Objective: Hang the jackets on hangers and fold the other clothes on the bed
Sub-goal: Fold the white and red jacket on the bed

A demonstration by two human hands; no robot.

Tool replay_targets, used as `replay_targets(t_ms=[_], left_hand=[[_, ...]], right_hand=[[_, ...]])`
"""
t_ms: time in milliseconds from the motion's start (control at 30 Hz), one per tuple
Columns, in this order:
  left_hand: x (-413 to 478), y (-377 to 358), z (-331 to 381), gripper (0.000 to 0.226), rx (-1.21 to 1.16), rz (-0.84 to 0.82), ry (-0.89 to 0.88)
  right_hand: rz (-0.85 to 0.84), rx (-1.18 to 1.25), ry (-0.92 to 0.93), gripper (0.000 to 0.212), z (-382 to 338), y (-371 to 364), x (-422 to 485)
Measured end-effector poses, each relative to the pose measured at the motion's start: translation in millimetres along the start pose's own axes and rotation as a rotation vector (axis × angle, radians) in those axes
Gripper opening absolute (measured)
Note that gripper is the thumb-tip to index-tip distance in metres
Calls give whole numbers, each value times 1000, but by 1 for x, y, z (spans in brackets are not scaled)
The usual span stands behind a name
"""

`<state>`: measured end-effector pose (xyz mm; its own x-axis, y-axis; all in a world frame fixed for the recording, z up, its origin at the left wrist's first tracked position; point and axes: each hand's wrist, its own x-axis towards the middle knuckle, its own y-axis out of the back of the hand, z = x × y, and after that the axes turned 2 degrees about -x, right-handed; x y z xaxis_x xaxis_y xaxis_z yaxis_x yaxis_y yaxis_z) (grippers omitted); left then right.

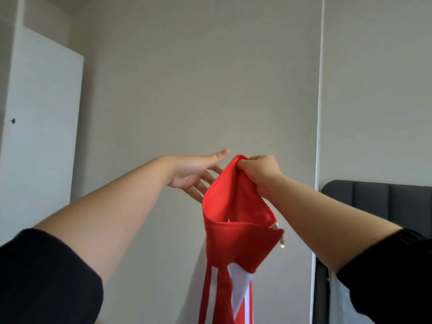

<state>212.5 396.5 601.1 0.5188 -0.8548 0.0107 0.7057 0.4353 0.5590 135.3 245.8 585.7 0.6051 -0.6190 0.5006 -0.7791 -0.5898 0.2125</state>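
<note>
- The right hand (258, 170) is raised in front of a pale wall (198, 78), its fingers curled tight around the top edge of a red garment (236, 220).
- The red garment hangs down from that grip in mid-air, its upper band gaping open; white panels (239, 286) and red stripes trail to the bottom of the view.
- The left hand (194, 173) is just beside the cloth with fingers straight and spread, gripping nothing; its fingertips reach behind the garment's left edge.
- Both forearms are bare, with dark sleeves (46, 277) pushed up.
- A dark padded headboard (378, 202) stands at lower right; a white wardrobe door (44, 113) is at left.
</note>
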Motion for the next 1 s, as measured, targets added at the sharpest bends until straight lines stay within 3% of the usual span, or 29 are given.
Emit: replay_targets(t_ms=[67, 167, 267, 400, 467, 600, 700, 833, 933, 1000], left_hand=[[-1, -8, 7, 83, 97, -23, 25], [0, -24, 17, 51, 256, 1, 44], [16, -39, 18, 32, 525, 161, 80], [33, -44, 6, 36, 802, 417, 167], [43, -39, -2, 33, 695, 533, 132], [65, -38, -7, 25, 76, 696, 20], [68, -48, -3, 27, -235, 629, -24], [62, -53, -5, 29, -24, 418, -80], [61, -64, -5, 26, 230, 381, -71], [64, -78, -7, 17, 238, 342, -79]], right_hand=[[36, -20, 0, 25, 1, 2, 5], [66, -92, 1, 28, 2, 10, 9], [102, -154, 42, 27, 3, 22, 12], [213, -227, 127, 17, 8, 41, 16], [235, -298, 156, 17, 12, 54, 18], [224, -487, 212, 8, 22, 71, 18], [227, -656, 267, 14, 27, 79, 17], [238, -571, 222, 28, 33, 92, 17], [259, -466, 173, 34, 35, 94, 16], [266, -436, 150, 35, 36, 95, 15]])
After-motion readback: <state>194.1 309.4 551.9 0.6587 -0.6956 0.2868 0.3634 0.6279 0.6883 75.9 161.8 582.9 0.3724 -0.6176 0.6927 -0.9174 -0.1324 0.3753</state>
